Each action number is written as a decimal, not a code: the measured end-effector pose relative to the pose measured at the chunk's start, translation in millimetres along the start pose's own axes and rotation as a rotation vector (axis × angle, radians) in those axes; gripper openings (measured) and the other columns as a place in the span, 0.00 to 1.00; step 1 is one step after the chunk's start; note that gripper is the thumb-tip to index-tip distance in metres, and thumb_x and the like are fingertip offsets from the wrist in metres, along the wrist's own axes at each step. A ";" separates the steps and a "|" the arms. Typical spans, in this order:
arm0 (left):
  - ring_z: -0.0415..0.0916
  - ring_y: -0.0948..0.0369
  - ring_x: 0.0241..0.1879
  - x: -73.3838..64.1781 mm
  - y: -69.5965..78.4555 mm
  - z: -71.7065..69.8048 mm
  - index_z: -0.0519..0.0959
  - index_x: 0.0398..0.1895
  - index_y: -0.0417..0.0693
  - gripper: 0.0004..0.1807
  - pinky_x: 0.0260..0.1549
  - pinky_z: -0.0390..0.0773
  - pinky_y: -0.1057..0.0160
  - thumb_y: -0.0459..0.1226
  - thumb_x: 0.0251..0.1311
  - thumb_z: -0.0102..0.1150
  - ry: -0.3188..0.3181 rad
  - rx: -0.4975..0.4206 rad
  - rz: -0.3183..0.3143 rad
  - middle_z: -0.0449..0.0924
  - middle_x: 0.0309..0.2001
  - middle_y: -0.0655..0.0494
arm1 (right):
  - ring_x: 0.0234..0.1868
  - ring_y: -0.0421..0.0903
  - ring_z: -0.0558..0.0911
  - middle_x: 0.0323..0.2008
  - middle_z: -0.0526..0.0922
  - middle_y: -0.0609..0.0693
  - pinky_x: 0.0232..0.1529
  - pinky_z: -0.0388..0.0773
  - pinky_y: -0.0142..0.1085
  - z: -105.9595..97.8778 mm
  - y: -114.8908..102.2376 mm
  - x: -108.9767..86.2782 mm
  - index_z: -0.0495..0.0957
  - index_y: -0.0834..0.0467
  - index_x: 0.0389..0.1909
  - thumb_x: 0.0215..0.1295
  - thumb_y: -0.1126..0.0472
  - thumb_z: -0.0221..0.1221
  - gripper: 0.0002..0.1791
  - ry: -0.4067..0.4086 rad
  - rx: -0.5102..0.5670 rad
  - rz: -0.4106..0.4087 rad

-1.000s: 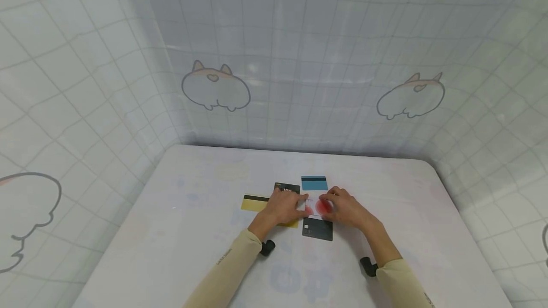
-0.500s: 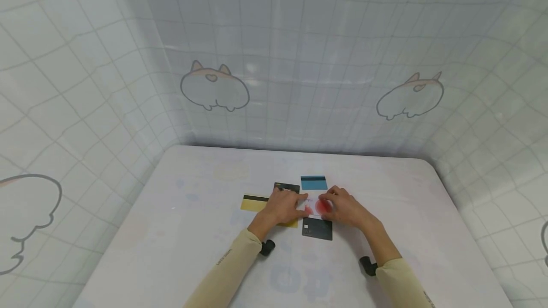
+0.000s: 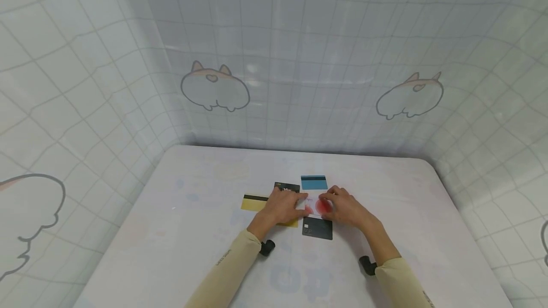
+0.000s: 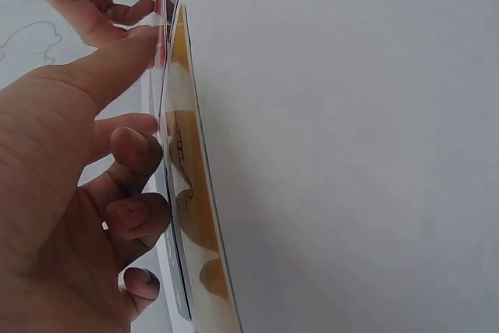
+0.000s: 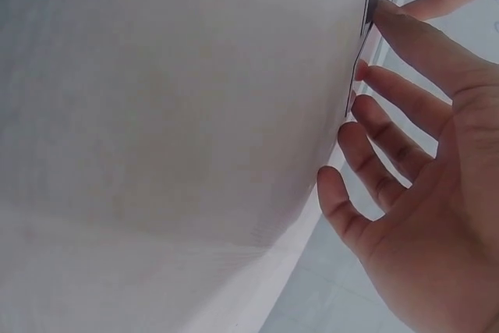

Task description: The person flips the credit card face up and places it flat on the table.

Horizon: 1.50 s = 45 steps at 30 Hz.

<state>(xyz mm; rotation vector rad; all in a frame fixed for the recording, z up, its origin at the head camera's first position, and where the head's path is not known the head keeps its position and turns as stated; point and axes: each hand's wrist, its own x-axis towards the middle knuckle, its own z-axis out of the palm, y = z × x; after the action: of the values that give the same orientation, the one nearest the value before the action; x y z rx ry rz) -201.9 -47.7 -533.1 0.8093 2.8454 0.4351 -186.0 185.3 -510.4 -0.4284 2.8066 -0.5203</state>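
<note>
In the head view a white card with red circles [image 3: 314, 206] lies at mid-table, its left and right parts partly covered by the hands. My left hand [image 3: 282, 206] touches its left side with thumb and index finger. From the other side my right hand [image 3: 346, 209] touches its right side with thumb and fingertips. Under and beside the left hand lie a yellow card [image 3: 254, 203] with a black stripe and a black card [image 3: 288, 187]. In the left wrist view a yellow patterned card [image 4: 195, 181] appears edge-on below the fingertips. Relaxed fingers show in the right wrist view.
A blue striped card [image 3: 314, 183] lies just behind the white one. A dark card [image 3: 317, 229] with a chip lies in front of it. More yellow [image 3: 290, 224] shows beneath the left wrist. The white table [image 3: 192, 232] is enclosed by grid-patterned curtains [image 3: 299, 84].
</note>
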 end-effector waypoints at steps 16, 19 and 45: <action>0.66 0.67 0.20 -19.4 -26.7 -16.7 0.75 0.68 0.61 0.31 0.43 0.67 0.50 0.60 0.65 0.58 0.116 -0.077 -0.019 0.68 0.15 0.69 | 0.49 0.47 0.75 0.52 0.74 0.51 0.53 0.76 0.50 3.9 -42.7 14.3 0.74 0.51 0.68 0.64 0.41 0.66 0.35 0.116 0.010 -0.195; 0.65 0.67 0.19 -24.9 -37.0 -19.8 0.76 0.67 0.61 0.30 0.42 0.65 0.51 0.59 0.64 0.61 0.150 -0.095 -0.052 0.68 0.15 0.68 | 0.44 0.45 0.74 0.50 0.75 0.52 0.47 0.77 0.45 7.7 -53.0 18.8 0.73 0.53 0.68 0.65 0.42 0.66 0.34 0.118 0.056 -0.215; 0.62 0.65 0.21 -80.9 -125.3 -33.1 0.79 0.64 0.62 0.33 0.37 0.60 0.55 0.60 0.56 0.69 0.142 -0.156 -0.210 0.68 0.20 0.65 | 0.64 0.51 0.74 0.64 0.74 0.50 0.62 0.73 0.51 42.5 -116.7 55.5 0.72 0.47 0.69 0.62 0.31 0.61 0.39 -0.007 -0.178 -0.189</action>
<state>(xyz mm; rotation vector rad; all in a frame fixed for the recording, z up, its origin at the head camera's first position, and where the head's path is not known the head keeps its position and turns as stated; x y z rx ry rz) -202.5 -200.3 -536.1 0.4629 2.9363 0.6987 -196.8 49.8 -514.9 -0.7355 2.8326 -0.3050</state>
